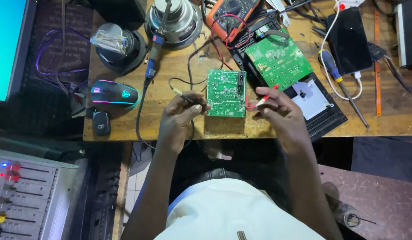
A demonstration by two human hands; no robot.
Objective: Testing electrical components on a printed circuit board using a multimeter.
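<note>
Left hand [179, 116] pinching black probe [188, 98]; right hand [277, 106] pinching red probe [264, 100]. Between: small green rectangular circuit board [226, 93], probably light, stiff, fragile; best gripped by edges.

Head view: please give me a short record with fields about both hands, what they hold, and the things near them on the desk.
left hand: grip on thin black test probe, at left edge of the small green square circuit board
right hand: grip on thin red test probe, at the board's right edge
board: flat on worn wooden desk
behind: larger green circuit board, orange multimeter
left side: black computer mouse with coloured lights
</note>
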